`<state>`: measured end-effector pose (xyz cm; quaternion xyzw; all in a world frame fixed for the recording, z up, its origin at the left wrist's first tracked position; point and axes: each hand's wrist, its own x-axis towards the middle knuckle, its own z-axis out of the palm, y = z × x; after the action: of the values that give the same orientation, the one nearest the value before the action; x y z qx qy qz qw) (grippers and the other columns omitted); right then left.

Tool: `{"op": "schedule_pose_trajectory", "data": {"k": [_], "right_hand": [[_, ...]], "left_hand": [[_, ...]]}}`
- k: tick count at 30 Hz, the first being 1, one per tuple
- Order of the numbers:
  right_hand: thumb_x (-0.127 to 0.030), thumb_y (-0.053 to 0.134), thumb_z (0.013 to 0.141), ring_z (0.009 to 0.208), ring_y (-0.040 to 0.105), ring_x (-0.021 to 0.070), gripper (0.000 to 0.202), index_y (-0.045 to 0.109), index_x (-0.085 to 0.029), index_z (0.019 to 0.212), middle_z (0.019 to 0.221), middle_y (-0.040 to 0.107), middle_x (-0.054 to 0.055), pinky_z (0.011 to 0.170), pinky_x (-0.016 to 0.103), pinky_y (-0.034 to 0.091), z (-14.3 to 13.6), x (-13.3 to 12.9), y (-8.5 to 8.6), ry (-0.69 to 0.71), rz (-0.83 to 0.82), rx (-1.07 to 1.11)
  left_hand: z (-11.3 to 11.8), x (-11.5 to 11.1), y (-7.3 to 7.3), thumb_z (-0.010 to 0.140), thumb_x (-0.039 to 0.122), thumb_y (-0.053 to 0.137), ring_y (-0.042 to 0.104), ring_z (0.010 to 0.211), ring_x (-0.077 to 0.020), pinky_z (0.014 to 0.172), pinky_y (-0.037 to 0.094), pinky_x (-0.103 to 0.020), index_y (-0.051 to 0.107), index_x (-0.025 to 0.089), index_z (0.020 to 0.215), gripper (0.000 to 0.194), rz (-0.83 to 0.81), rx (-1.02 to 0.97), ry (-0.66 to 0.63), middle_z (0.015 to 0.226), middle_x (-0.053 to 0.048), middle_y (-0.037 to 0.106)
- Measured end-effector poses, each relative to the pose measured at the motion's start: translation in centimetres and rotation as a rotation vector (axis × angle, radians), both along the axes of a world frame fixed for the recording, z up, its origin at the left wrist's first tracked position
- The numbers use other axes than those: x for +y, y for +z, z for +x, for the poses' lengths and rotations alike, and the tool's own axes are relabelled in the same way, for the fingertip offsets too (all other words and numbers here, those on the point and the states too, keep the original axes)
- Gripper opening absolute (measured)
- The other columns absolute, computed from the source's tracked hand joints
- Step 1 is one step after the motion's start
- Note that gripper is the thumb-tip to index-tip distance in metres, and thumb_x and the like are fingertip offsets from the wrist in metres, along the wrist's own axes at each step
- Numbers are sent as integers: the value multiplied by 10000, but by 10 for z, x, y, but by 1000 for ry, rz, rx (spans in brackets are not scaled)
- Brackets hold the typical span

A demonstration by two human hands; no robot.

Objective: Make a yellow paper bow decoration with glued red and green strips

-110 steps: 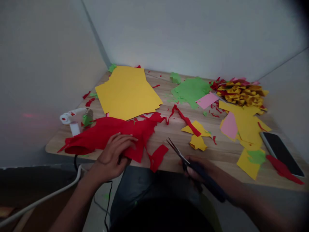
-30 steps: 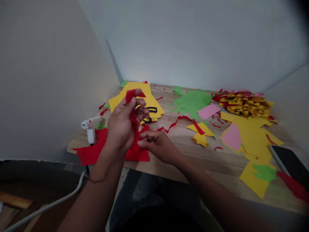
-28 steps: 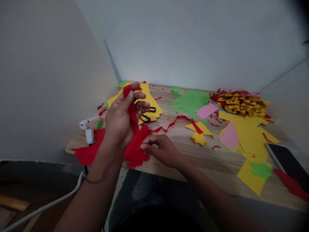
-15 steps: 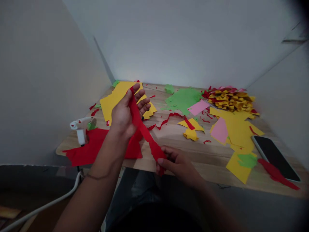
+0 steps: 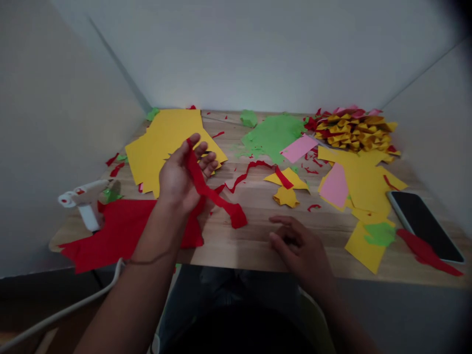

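Observation:
My left hand holds one end of a red paper strip, pinched between thumb and fingers. The strip runs down across the palm, and its wider end hangs out to the right. My right hand is apart from the strip, over the table's front edge, with its fingers curled loosely and a gap between thumb and forefinger; nothing shows in it. Below the left forearm lies a large red paper sheet. Yellow paper sheets lie behind the left hand.
A white glue gun stands at the table's left end. Green paper, a pink piece and a pile of folded yellow paper lie at the back. A phone rests at the right, near a red scrap.
My right hand has let go of the strip's lower end and moved right. That end now hangs free from my left hand. The view has shifted slightly.

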<state>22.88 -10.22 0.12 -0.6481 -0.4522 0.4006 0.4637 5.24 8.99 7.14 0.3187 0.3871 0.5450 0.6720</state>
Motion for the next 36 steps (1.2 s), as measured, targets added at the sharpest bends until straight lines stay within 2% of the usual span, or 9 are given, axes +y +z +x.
{"op": "schedule_pose_trajectory", "data": {"k": [4, 7, 9, 12, 16, 21, 26, 31, 36], "right_hand": [[-395, 782, 776, 1241, 563, 286, 704, 492, -263, 1404, 1382, 585, 125, 1047, 465, 455, 3, 17, 11, -42, 256, -294], [-394, 733, 837, 1079, 646, 267, 311, 682, -278, 1121, 1139, 713, 73, 949, 416, 503, -1, 22, 21, 181, 277, -228], [-360, 655, 904, 816, 665, 218, 120, 715, -277, 841, 835, 718, 29, 791, 356, 523, 0, 13, 22, 291, 283, -154], [-393, 642, 912, 698, 624, 207, 221, 713, -292, 729, 724, 663, 29, 652, 332, 494, 13, -17, 19, 201, 296, -15], [-531, 666, 857, 732, 639, 249, 266, 712, -327, 692, 829, 680, 72, 583, 370, 498, 39, -53, 23, -69, 322, 300], [-475, 733, 827, 634, 655, 233, 152, 686, -348, 757, 601, 659, 28, 582, 380, 551, 55, -58, 41, -193, 412, 422], [-401, 735, 846, 578, 702, 248, 89, 659, -356, 858, 684, 740, 42, 425, 339, 541, 54, -43, 59, -293, 317, 439], [-329, 702, 876, 469, 648, 195, 79, 630, -318, 846, 661, 729, 22, 405, 315, 533, 52, -1, 78, -444, 442, 267], [-296, 700, 880, 473, 674, 155, 139, 594, -224, 826, 695, 753, 2, 448, 270, 564, 34, 59, 87, -421, 576, 133]], "left_hand": [[39, -43, 14, 931, 408, 583, 702, 707, -184, 733, 594, -336, 699, 184, 929, 252, 101, 18, -489, 813, -50, 716], [61, -67, 23, 956, 421, 552, 731, 864, -239, 807, 586, -381, 727, 183, 1025, 303, 219, 4, -862, 916, -87, 755], [70, -68, 22, 974, 413, 519, 724, 926, -238, 825, 574, -366, 728, 184, 1073, 325, 332, 69, -949, 979, -94, 762], [78, -51, 4, 1002, 438, 439, 702, 886, -222, 814, 552, -350, 738, 177, 971, 398, 541, 379, -822, 937, -94, 755], [97, -32, -45, 1022, 370, 388, 649, 1043, -256, 937, 496, -406, 717, 169, 1012, 385, 825, 979, -536, 1062, -110, 723], [107, -44, -89, 975, 271, 497, 505, 1309, -291, 1084, 399, -469, 581, 208, 1356, 395, 1162, 1374, -708, 1425, -125, 561], [71, -63, -84, 982, 377, 503, 521, 1267, -309, 1038, 416, -491, 611, 247, 1317, 375, 1155, 1527, -655, 1408, -100, 581], [35, -81, -71, 975, 361, 507, 581, 1115, -344, 907, 460, -500, 675, 211, 1205, 322, 1072, 1675, -650, 1213, -134, 670], [30, -79, -47, 977, 393, 505, 621, 1049, -318, 922, 462, -516, 691, 210, 1163, 321, 822, 1293, -626, 1127, -130, 689]]}}
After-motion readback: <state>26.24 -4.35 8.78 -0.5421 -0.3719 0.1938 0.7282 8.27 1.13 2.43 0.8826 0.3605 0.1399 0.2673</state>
